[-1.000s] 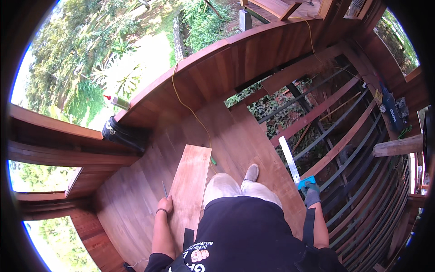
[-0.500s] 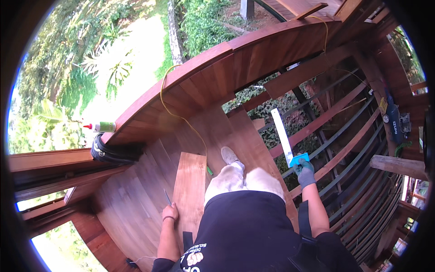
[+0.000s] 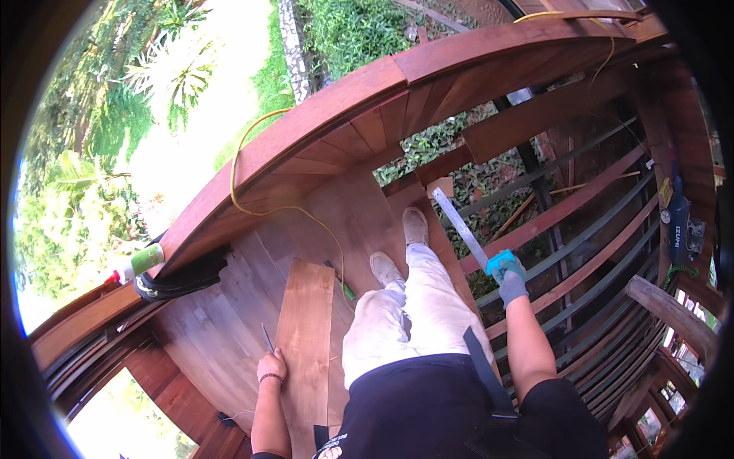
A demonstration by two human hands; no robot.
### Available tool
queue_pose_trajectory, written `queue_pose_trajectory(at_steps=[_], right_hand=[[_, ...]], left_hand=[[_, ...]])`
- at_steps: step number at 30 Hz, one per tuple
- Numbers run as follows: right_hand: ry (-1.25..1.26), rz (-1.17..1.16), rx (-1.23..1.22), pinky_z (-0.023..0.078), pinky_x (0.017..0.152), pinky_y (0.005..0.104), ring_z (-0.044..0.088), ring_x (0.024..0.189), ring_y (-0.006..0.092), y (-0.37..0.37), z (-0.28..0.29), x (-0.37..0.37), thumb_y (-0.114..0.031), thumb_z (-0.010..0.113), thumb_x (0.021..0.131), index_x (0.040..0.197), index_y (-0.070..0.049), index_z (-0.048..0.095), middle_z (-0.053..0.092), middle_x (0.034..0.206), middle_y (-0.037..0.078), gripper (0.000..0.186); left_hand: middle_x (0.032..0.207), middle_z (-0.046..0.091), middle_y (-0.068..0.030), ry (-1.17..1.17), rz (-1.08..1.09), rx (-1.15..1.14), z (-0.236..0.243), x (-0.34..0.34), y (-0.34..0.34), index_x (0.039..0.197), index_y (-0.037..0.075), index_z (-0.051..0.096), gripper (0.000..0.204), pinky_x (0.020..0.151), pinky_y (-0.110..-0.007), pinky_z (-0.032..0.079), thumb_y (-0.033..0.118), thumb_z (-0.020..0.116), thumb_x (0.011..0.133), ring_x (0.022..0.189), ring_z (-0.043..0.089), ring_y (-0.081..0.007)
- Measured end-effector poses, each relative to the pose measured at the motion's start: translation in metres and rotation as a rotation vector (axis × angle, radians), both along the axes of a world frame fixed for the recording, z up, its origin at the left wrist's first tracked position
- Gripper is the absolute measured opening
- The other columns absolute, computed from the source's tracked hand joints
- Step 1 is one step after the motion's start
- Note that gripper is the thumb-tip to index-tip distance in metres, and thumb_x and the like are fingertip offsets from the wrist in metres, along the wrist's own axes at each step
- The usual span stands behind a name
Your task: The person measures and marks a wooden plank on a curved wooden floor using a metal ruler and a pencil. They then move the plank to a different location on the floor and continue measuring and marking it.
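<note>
My bare left hand [image 3: 271, 366] is closed at the left edge of a light brown wooden plank [image 3: 306, 321]. From the same hand a slim pencil-like marker [image 3: 266, 336] points up; how the fingers share the two is partly hidden. On the right, my gloved right hand [image 3: 512, 281] grips the blue handle of a try square [image 3: 462, 227], its long metal blade slanting up and left over the floor's open edge. A screwdriver-like tool with a green handle [image 3: 348, 292] lies beyond the plank, beside my legs.
Floorboards [image 3: 229, 336] end at my right, where bare joists [image 3: 589, 237] span a gap above plants. A curved wooden rail [image 3: 329, 107] carries a yellow cord [image 3: 237, 183]. A glue bottle [image 3: 141, 262] rests at its left end. A blue power tool [image 3: 677, 218] sits far right.
I have stepped forward, and both shoes now show. The try square's blade has tilted further left. The plank and my left hand have shifted slightly left in view.
</note>
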State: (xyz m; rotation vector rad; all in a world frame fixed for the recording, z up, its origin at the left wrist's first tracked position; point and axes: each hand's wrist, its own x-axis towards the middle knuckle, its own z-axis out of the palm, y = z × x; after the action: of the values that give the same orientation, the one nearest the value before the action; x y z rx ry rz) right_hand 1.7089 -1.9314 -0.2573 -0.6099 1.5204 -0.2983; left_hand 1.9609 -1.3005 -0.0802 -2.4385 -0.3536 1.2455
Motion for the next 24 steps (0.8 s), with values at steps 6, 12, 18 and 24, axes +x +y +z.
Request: queue_pose_trajectory(at_steps=[6,12,18,24], right_hand=[[0.065,-0.024,0.061,0.06,0.074,0.0329,0.063,0.084,0.0168,-0.046,-0.149,0.061,0.0,0.068,0.085,0.114,-0.011,0.063,0.062,0.099,0.004,0.031],[-0.043,0.004,0.024,0.06,0.07,0.0333,0.062,0.08,0.0169,-0.063,-0.332,0.112,-0.004,0.065,0.091,0.105,-0.009,0.063,0.061,0.088,0.005,0.015],[-0.218,-0.01,-0.067,0.057,0.072,0.0338,0.063,0.081,0.019,-0.08,-0.493,0.145,-0.005,0.067,0.088,0.099,-0.006,0.062,0.061,0.089,0.005,0.012],[-0.555,0.542,-0.42,0.054,0.075,0.0352,0.064,0.084,0.022,-0.093,-0.593,0.162,-0.005,0.062,0.087,0.096,-0.006,0.059,0.063,0.089,0.008,0.009]], left_hand=[[0.112,0.07,-0.0301,0.002,-0.045,0.117,-0.088,0.049,-0.017,0.115,0.0,0.069,0.057,0.097,-0.052,0.052,0.048,0.039,0.105,0.11,0.067,-0.0453],[0.108,0.071,-0.0294,-0.027,-0.174,0.179,-0.2,0.097,-0.001,0.111,0.002,0.069,0.053,0.094,-0.053,0.053,0.046,0.042,0.104,0.105,0.068,-0.0457],[0.097,0.072,-0.0285,-0.084,-0.294,0.232,-0.265,0.11,0.015,0.105,0.002,0.07,0.05,0.088,-0.054,0.055,0.046,0.045,0.104,0.097,0.069,-0.0468],[0.091,0.073,-0.0247,-0.197,-0.399,0.338,-0.288,0.114,0.014,0.098,0.005,0.069,0.048,0.08,-0.052,0.057,0.049,0.05,0.102,0.089,0.072,-0.0436]])
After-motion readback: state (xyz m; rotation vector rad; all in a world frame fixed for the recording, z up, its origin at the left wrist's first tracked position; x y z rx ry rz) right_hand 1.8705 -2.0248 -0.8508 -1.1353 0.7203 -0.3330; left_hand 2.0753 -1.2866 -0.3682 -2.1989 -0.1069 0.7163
